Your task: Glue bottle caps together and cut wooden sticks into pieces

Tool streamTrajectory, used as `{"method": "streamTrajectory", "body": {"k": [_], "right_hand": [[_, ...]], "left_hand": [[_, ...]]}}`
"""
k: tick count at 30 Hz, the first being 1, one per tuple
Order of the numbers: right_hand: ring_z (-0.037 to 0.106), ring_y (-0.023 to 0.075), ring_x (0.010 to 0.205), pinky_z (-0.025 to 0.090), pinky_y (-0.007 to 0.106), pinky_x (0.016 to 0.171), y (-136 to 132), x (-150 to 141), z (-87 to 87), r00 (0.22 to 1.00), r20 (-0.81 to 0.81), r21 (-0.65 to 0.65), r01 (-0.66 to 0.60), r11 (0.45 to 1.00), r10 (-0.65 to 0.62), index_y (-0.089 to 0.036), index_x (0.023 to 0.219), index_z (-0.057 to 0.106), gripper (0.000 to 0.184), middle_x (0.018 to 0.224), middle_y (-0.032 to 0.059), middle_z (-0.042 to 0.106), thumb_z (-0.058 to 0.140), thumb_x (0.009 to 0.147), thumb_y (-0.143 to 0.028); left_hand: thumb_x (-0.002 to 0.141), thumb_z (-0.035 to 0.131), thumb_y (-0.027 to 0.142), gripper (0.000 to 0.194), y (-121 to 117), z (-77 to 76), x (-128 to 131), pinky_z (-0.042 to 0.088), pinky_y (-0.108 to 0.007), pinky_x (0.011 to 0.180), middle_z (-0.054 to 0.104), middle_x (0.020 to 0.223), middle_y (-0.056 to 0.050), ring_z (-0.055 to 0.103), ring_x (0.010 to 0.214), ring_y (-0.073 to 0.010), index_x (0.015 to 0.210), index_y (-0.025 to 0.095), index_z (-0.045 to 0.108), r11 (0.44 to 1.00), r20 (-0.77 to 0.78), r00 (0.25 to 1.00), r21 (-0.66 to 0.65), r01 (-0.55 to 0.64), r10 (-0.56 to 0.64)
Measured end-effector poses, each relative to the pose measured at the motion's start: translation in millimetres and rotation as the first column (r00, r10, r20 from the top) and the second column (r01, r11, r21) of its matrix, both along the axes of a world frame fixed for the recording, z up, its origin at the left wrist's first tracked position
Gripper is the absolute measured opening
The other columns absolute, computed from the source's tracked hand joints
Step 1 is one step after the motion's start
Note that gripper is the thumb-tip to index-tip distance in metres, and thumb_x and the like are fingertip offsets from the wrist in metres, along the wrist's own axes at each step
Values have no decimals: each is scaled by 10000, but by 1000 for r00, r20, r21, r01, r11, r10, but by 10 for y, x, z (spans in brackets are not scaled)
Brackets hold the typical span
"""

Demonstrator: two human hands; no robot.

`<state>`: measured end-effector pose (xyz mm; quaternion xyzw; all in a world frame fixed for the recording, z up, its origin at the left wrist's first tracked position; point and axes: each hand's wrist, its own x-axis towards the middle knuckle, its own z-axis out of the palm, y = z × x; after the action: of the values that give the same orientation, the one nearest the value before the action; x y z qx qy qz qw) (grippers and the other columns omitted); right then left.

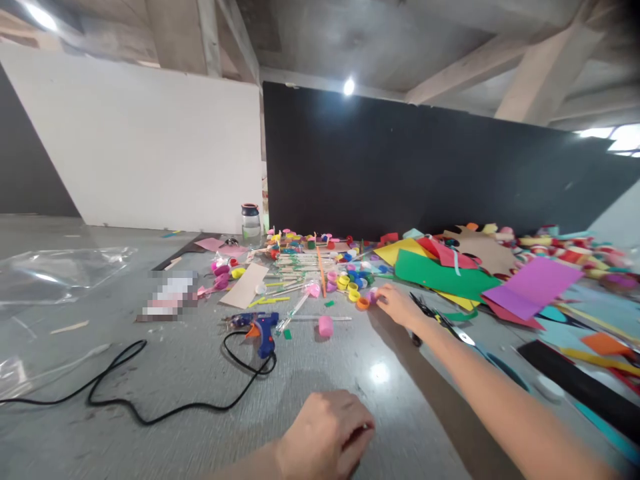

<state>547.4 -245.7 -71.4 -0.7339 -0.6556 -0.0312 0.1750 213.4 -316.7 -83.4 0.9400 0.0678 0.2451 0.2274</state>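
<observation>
My right hand (397,305) reaches forward over the table, its fingers closed at a small purple bottle cap (371,295). Beside that cap lie an orange cap (363,304) and several yellow ones (353,293). Close to the front edge of the view, my left hand (327,430) is curled above the tabletop, thumb near the fingers; whatever it may hold is hidden. Between the hands and the pile lies a pink cylindrical piece (325,326), next to a clear stick (333,318). A blue glue gun (265,331) rests on its side to the left.
The glue gun's black cord (145,420) loops across the left. Scissors (445,320) lie beside my right forearm, near green paper (440,275) and purple paper (535,287). Farther back are pale sticks (300,263), a lidded jar (251,223) and a black panel (400,167). Clear plastic (60,273) lies left.
</observation>
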Motion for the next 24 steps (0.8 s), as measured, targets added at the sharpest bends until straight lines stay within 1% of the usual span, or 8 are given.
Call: {"method": "streamTrajectory", "body": {"k": [4, 6, 8, 12, 14, 17, 21, 24], "right_hand": [[660, 214, 966, 549, 434, 877, -277, -148, 77, 998, -66, 104, -15, 994, 22, -166, 1064, 665, 161, 1113, 71, 671, 622, 964, -285], [662, 202, 886, 534, 403, 871, -461, -318, 145, 991, -121, 157, -39, 987, 59, -186, 945, 669, 100, 1049, 70, 666, 582, 955, -233], [665, 185, 821, 543, 356, 804, -664, -567, 230, 975, -185, 183, -90, 979, 124, -201, 943, 660, 108, 1059, 64, 658, 562, 949, -247], [674, 179, 954, 557, 266, 764, -1008, -1174, 342, 906, -295, 170, -263, 950, 304, -239, 898, 659, 120, 1096, 38, 673, 578, 951, -309], [671, 175, 954, 556, 287, 824, -1110, -1413, 297, 808, -389, 162, -413, 896, 442, -252, 898, 651, 77, 1086, 29, 676, 585, 934, -237], [653, 208, 1030, 546, 351, 899, -1181, -1591, 92, 720, -449, 208, -492, 845, 530, -277, 984, 630, 137, 1148, 53, 660, 578, 920, -168], [643, 248, 1065, 544, 418, 906, -1202, -1599, -178, 770, -404, 274, -412, 869, 493, -296, 986, 564, 97, 1249, 74, 630, 589, 931, -220], [663, 247, 983, 560, 408, 846, -1186, -1521, -227, 802, -385, 302, -358, 883, 457, -301, 938, 523, 78, 1199, 70, 644, 588, 931, -259]], "left_hand": [[896, 563, 161, 145, -22, 29, -5, 447, -265, 719, 733, 846, -35, 657, 774, -168, 931, 194, 700, 965, -31, 989, -219, -145, 141], [881, 570, 163, 181, -19, 31, 3, 461, -270, 720, 725, 870, -32, 642, 762, -161, 1003, 201, 697, 894, -57, 969, -375, -245, 241], [875, 570, 171, 239, -2, 28, 18, 472, -267, 708, 708, 933, -40, 632, 778, -155, 1093, 201, 664, 797, -52, 950, -531, -289, 309], [903, 589, 285, 448, 61, 18, 54, 506, -243, 652, 620, 1209, -107, 632, 904, -168, 1334, 205, 494, 576, 73, 933, -803, -155, 352], [951, 541, 401, 459, 92, 10, 67, 518, -236, 605, 623, 1131, -102, 625, 879, -173, 1353, 190, 477, 496, 115, 939, -866, -66, 325], [971, 498, 465, 416, 115, -15, 81, 529, -242, 565, 616, 958, -61, 611, 806, -171, 1233, 154, 586, 448, 116, 945, -893, -36, 306], [953, 524, 403, 417, 104, -50, 85, 567, -283, 630, 655, 1010, -78, 642, 854, -190, 1288, 164, 591, 413, 98, 933, -909, -58, 346], [929, 496, 310, 323, 82, -28, 77, 571, -276, 652, 657, 1019, -83, 647, 898, -192, 1167, 155, 648, 393, 124, 908, -918, -48, 400]]}}
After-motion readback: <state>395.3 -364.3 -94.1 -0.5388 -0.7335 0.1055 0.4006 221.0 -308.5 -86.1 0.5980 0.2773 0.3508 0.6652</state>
